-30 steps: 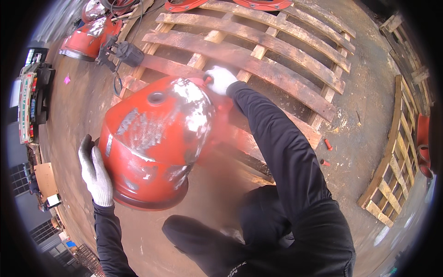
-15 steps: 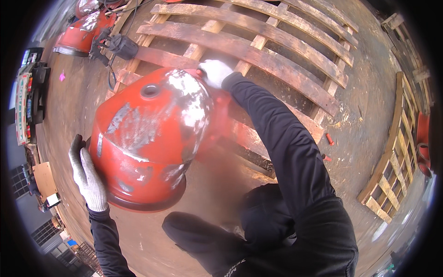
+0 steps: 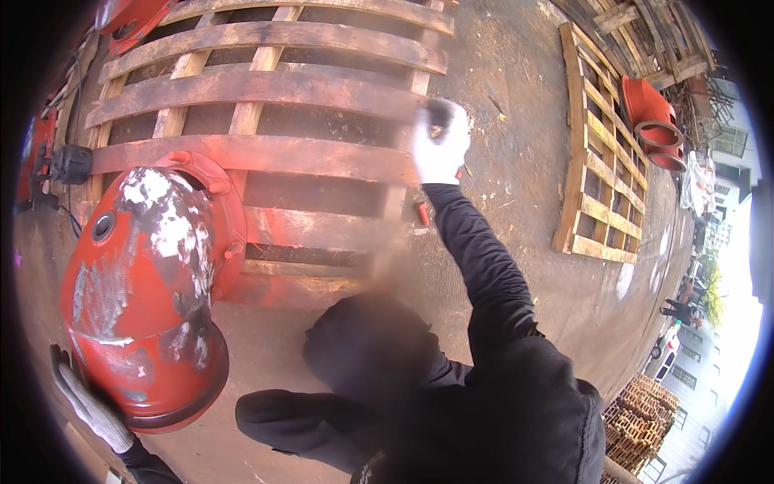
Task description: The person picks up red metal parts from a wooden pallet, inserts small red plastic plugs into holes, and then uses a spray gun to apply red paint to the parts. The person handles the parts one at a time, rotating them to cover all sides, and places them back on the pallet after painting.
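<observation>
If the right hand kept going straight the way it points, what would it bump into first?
Probably the right edge of the big pallet, just ahead of the right hand. Height is unclear, so it might pass above the boards.

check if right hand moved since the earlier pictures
Yes, the right hand moved rightward, from the red pipe to the right edge of the wooden pallet.

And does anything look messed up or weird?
Yes: the red pipe has white and grey patches breaking up its red colour, and a small red peg lies loose on the ground beside the wooden pallet.
</observation>
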